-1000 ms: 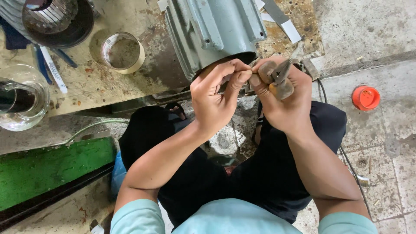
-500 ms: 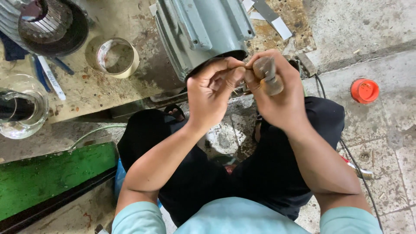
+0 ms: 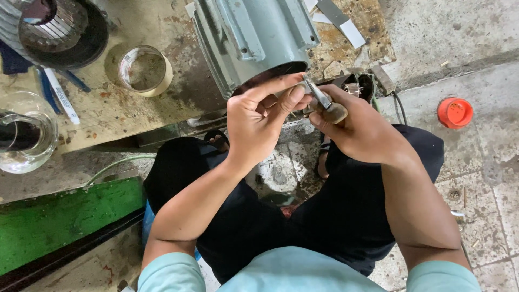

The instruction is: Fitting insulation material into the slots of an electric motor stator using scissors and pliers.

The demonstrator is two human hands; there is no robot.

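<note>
Top centre of the frame, both hands are up at the open mouth of the grey-green ribbed metal motor housing (image 3: pixel 254 38), which sits on the stained wooden bench top (image 3: pixel 178 86). The right hand (image 3: pixel 359 132) is clamped around a small metal hand tool with worn brownish grips (image 3: pixel 324 104), its steel tip pointing toward the housing's dark rim. The left hand (image 3: pixel 259 121) is curled closed right against it, fingertips pinched beside the tool's tip; what they pinch, if anything, is hidden. The two hands touch, knuckle to knuckle. That tool looks stiff and light, with rounded grips that seem best held well back, as here. The housing looks heavy and rigid, its ribs the natural purchase. At upper left lies a dark round stator with shiny laminations (image 3: pixel 54 27), and beside it a roll of clear tape (image 3: pixel 145 69). A clear glass jar (image 3: pixel 24 138) sits at the left edge. An orange plastic cap (image 3: pixel 454 112) lies on the concrete floor at right, a green painted board (image 3: pixel 65 221) at lower left.
</note>
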